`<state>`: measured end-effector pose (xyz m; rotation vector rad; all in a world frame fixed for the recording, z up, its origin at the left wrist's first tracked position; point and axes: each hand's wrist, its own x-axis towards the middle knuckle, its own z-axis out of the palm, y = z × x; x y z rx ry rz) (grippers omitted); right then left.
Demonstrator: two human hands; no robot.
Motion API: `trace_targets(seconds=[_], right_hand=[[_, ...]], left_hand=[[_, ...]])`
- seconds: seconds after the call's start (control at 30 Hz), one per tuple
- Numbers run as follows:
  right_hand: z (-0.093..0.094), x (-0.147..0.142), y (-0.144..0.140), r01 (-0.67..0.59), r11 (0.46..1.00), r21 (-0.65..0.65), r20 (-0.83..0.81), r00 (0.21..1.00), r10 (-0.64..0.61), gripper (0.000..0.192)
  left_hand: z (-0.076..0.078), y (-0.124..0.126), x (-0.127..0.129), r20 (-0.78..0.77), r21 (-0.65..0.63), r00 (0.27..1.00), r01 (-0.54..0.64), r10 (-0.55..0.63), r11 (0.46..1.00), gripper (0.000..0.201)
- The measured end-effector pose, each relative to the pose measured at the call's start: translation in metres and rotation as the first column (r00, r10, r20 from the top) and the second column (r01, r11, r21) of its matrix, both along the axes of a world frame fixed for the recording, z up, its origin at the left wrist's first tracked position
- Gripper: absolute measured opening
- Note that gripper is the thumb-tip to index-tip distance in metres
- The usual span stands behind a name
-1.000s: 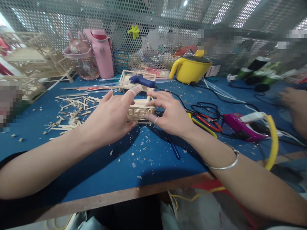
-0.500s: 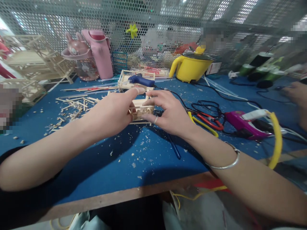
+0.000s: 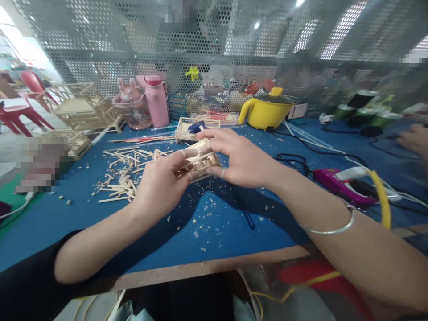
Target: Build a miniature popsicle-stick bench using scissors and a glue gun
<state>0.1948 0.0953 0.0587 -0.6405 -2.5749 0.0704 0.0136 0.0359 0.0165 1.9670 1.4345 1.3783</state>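
Passage lies along the near tabletop [image 3: 167, 254]; scattered sticks [image 3: 125, 183] obstruct farther back

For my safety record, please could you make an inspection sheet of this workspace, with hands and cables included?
Surface: blue tabletop with brown front edge, scattered with pale chips.
Work pieces: small pale wooden-stick frame between both hands; similar pale wooden frame behind it.
Clutter: loose pale wooden sticks, heaped left of the held frame; purple-and-white handheld device at right.
Hands: left hand and right hand, fingers of both on the held frame.
Cables: black cables, loosely looped beyond the right forearm.
Surroundings: yellow pot with dark lid; grey perforated metal screen behind; another person's hand, far right.
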Motion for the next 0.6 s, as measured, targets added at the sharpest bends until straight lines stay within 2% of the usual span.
trace_targets(seconds=[0.07, 0.17, 0.23, 0.37, 0.5, 0.6], right_hand=[[0.019, -0.011, -0.003, -0.031, 1.000, 0.005, 0.087, 0.996, 0.030, 0.025], [0.043, -0.031, -0.011, -0.059, 0.998, 0.004, 0.241, 0.969, 0.056, 0.024], [0.054, -0.042, -0.017, -0.071, 0.997, 0.006, 0.346, 0.936, 0.065, 0.022], [0.062, -0.055, -0.028, -0.095, 0.995, 0.031, 0.469, 0.881, 0.070, 0.022], [0.062, -0.058, -0.034, -0.096, 0.994, 0.050, 0.504, 0.862, 0.058, 0.018], [0.061, -0.060, -0.036, -0.093, 0.993, 0.070, 0.524, 0.851, 0.043, 0.020]], left_hand=[[-0.007, -0.004, 0.002, 0.231, -0.004, 0.972, 0.038, -0.037, 0.999, 0.035], [-0.018, -0.004, 0.006, 0.546, -0.013, 0.833, 0.110, -0.085, 0.994, 0.042], [-0.022, -0.003, 0.007, 0.658, -0.026, 0.748, 0.136, -0.086, 0.990, 0.047], [-0.023, -0.006, 0.003, 0.735, -0.062, 0.671, 0.211, -0.099, 0.976, 0.064], [-0.019, -0.012, 0.000, 0.706, 0.015, 0.683, 0.252, -0.189, 0.968, 0.077], [-0.018, -0.014, 0.001, 0.678, 0.063, 0.703, 0.233, -0.213, 0.970, 0.071]])
